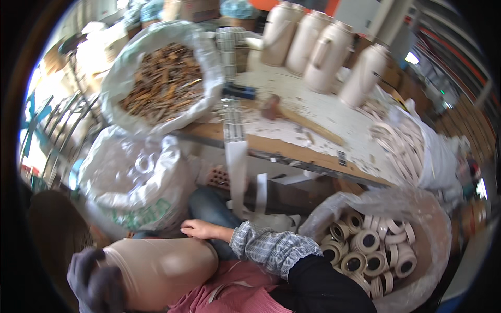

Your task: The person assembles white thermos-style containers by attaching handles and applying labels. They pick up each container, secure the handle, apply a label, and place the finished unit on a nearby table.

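A cream flask body [164, 268] lies on its side across my lap, its wide base toward the right. My left hand [96, 281], in a dark grey glove, is closed round its narrower end at the left. That end is mostly hidden by the glove, and the hand is slightly blurred. My bare right hand [201, 228] rests at the far side of the flask, near the base. Its fingers are loosely stretched to the left, with nothing visible in them. A patterned sleeve cover [276, 248] wraps the right forearm.
Several cream flasks [326, 60] stand on the workbench [271, 81], beside a mallet [308, 125] and a bag of pale strips [430, 151]. At right, a lined container [436, 240] holds ring-shaped parts. Left stand a sack [209, 62] of brown scraps and a bag [130, 203] of clear plastic.
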Motion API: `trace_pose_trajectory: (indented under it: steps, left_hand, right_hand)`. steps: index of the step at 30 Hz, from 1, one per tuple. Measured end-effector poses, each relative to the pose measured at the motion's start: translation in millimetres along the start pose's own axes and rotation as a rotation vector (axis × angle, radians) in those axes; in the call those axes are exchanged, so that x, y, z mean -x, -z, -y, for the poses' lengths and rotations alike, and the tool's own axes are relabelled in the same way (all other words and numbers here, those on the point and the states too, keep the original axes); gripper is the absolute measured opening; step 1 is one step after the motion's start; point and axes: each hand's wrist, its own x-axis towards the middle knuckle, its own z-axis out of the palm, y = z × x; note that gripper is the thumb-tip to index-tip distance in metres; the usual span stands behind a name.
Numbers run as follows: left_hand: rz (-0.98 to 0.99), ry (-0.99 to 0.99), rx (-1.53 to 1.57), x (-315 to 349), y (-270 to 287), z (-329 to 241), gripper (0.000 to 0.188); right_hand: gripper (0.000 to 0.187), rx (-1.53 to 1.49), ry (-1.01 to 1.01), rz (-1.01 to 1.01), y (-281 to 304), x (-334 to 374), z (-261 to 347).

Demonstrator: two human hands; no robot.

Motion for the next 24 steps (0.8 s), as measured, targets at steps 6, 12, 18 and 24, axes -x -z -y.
trace_pose_trajectory:
  steps: [6,12,18,24]
  left_hand:
    - [0.077,0.366,0.535,-35.8,-30.1,10.2,0.056]
    - [-0.016,0.084,0.171,-24.8,-42.1,29.6,0.036]
    - [0.215,-0.262,0.216,-62.9,-48.9,-53.3,0.052]
    - [0.532,-0.056,0.569,-72.6,-55.8,-58.7,0.05]
  right_hand:
    - [0.017,-0.342,0.713,-1.161,210.2,192.0,-4.5]
    - [0.033,0.05,0.041,-1.958,387.8,436.5,-90.2]
    - [0.035,0.902,-0.822,-1.81,410.2,453.9,-103.0]
    - [0.012,1.008,-0.104,-1.886,349.9,394.8,-57.9]
